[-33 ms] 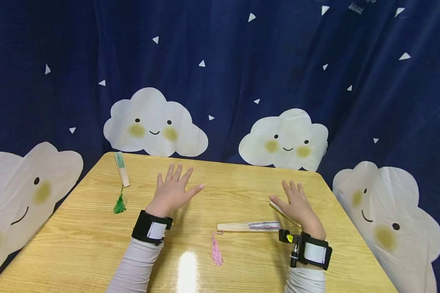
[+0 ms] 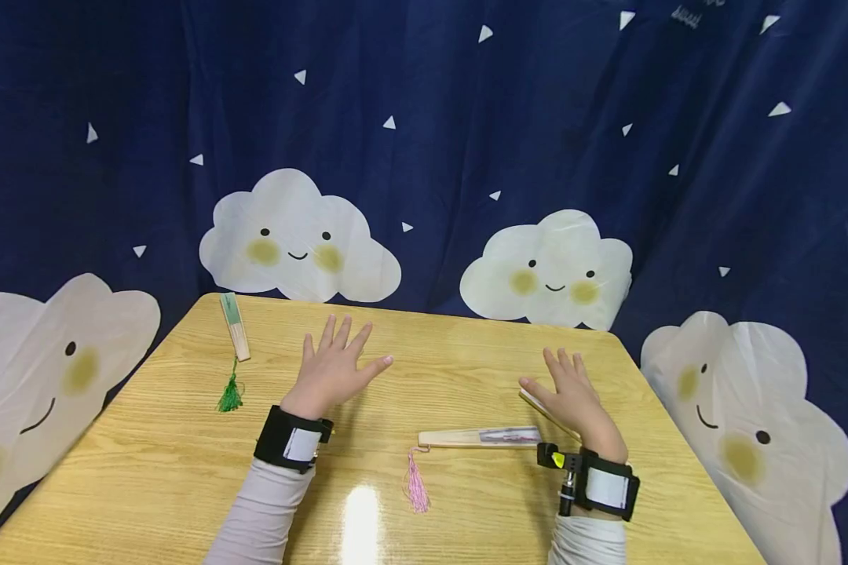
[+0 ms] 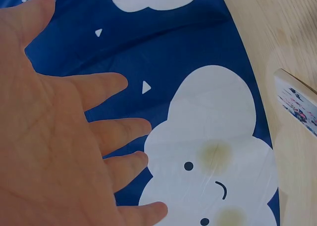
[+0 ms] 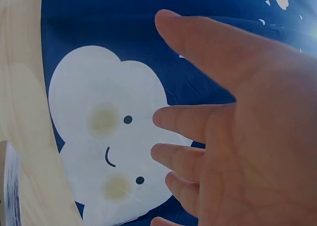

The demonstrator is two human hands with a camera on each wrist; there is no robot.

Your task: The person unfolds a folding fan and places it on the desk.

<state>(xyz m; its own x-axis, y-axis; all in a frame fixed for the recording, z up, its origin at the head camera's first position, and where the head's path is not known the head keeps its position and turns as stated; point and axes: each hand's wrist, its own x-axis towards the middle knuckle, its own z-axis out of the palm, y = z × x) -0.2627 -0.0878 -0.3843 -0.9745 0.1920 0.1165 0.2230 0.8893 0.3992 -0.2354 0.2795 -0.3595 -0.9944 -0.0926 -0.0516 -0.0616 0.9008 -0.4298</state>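
Both hands hover over the wooden table with fingers spread, holding nothing. My left hand (image 2: 330, 370) is left of centre, its bare palm filling the left of the left wrist view. To its left lies a folded fan (image 2: 234, 326) with a green end and a green tassel (image 2: 231, 394). My right hand (image 2: 571, 399) hangs above another folded fan (image 2: 533, 400), which it partly hides. A third folded fan (image 2: 466, 437) lies crosswise between the forearms, its pink tassel (image 2: 418, 482) trailing toward the near side. In the left wrist view, a flower-printed fan end (image 3: 299, 104) shows at the right edge.
The wooden table (image 2: 452, 357) reaches back to a dark blue curtain (image 2: 424, 157) with white clouds (image 2: 297, 275) and small triangles. Both wrists wear black straps; a small camera mount (image 2: 565, 463) juts from the right one. Light glares off the table's near part.
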